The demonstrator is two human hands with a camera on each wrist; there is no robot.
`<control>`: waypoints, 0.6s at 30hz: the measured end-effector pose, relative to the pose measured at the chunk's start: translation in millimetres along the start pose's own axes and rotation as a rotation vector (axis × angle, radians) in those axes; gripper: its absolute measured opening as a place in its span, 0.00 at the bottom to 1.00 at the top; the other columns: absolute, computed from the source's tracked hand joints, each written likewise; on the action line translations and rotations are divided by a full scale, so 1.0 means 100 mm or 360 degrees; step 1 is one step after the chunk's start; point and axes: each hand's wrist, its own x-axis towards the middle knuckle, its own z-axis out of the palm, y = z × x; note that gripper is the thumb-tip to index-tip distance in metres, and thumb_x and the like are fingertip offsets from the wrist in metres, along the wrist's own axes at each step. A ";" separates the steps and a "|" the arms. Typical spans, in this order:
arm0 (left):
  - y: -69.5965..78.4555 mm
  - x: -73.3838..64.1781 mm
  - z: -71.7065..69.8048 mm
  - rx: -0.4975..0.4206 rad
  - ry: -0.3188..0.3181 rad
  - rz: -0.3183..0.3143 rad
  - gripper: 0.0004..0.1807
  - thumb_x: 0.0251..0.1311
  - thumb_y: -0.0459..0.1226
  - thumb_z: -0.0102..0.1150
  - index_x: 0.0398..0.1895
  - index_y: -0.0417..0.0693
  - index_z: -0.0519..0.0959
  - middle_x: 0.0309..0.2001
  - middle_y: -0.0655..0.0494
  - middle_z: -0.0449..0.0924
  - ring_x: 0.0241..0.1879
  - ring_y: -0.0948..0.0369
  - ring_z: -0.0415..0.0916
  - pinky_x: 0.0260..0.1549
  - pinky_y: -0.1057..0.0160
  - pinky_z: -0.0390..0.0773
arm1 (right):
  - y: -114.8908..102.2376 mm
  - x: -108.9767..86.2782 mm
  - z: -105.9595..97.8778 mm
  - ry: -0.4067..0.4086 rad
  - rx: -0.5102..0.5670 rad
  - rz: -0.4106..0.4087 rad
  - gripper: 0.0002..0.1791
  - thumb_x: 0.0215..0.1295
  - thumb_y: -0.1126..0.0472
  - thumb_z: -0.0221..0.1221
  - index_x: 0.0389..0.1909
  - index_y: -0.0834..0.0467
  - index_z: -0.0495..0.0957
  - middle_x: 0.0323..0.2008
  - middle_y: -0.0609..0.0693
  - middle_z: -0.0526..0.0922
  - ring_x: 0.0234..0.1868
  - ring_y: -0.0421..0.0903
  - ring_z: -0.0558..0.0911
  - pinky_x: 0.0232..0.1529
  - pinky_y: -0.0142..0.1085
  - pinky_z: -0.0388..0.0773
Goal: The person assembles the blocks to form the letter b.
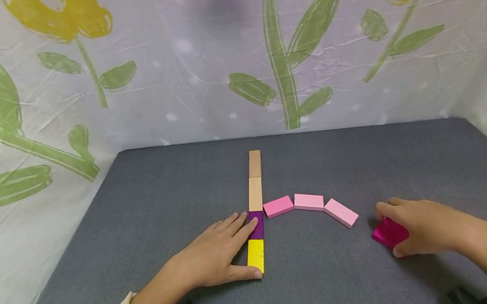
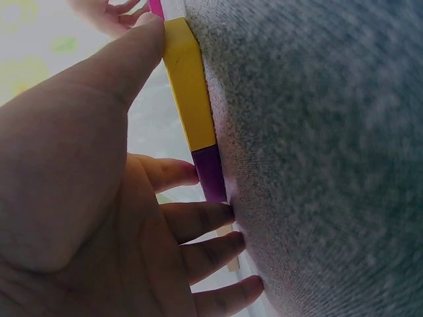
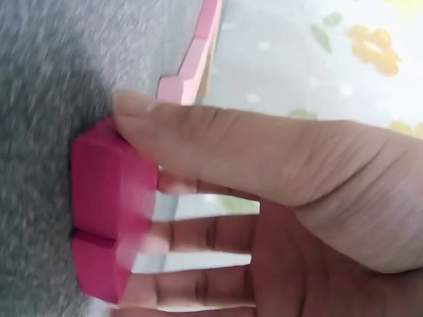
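In the head view my left hand lies along a straight row of blocks with its fingers spread and fairly straight. Its thumb tip is at the near end of the yellow block, and the index finger touches the purple block. My right hand, off to the right, holds magenta blocks between thumb and fingers, low at the grey surface. Two magenta blocks show side by side in the right wrist view, the thumb on one end and fingertips along the far side.
Beyond the purple block, two natural wood blocks continue the row. A bright pink block and two light pink blocks curve rightward from it. The grey table ends at a flower-printed curtain.
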 end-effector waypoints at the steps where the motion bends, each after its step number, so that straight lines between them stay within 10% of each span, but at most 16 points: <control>1: 0.00 0.00 0.00 -0.0002 0.0004 0.0005 0.55 0.58 0.73 0.51 0.80 0.52 0.53 0.78 0.48 0.51 0.77 0.49 0.46 0.70 0.43 0.53 | -0.01 -0.01 0.01 -0.0028 0.0035 -0.0025 0.32 0.44 0.55 0.78 0.48 0.48 0.71 0.39 0.44 0.73 0.35 0.45 0.75 0.29 0.39 0.76; 12: 0.08 -0.02 0.01 -0.0039 0.0058 0.0078 0.57 0.56 0.71 0.56 0.81 0.51 0.51 0.80 0.49 0.43 0.77 0.46 0.43 0.70 0.43 0.51 | -0.30 -0.02 0.19 -0.0023 0.0005 -0.0507 0.28 0.46 0.52 0.77 0.48 0.41 0.75 0.39 0.35 0.69 0.34 0.35 0.70 0.28 0.31 0.71; 18: 0.41 -0.11 0.02 0.0282 0.0479 0.0629 0.34 0.61 0.59 0.64 0.64 0.49 0.76 0.64 0.53 0.73 0.66 0.55 0.66 0.62 0.54 0.69 | -0.64 0.07 0.30 0.0115 -0.0121 -0.0800 0.24 0.50 0.46 0.75 0.45 0.45 0.76 0.34 0.33 0.67 0.30 0.31 0.67 0.28 0.28 0.68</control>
